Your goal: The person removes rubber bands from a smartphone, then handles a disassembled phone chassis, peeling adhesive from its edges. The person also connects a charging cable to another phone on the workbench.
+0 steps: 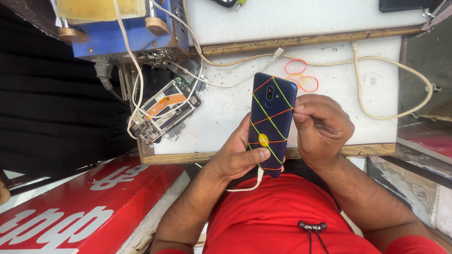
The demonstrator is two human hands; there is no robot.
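A dark blue phone [271, 122] wrapped in red and yellow rubber bands is held up over the white table [225, 112]. The left hand [236, 154] grips its bottom. The right hand [321, 128] pinches its side, maybe a band. Loose bands [301, 74] lie near.

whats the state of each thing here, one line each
phone: back up, wrapped in crossed rubber bands, cable plugged in at the bottom
left hand: grips the phone
right hand: pinches the phone's edge
opened phone: back off, insides bare
loose rubber bands: lying slack on the bench
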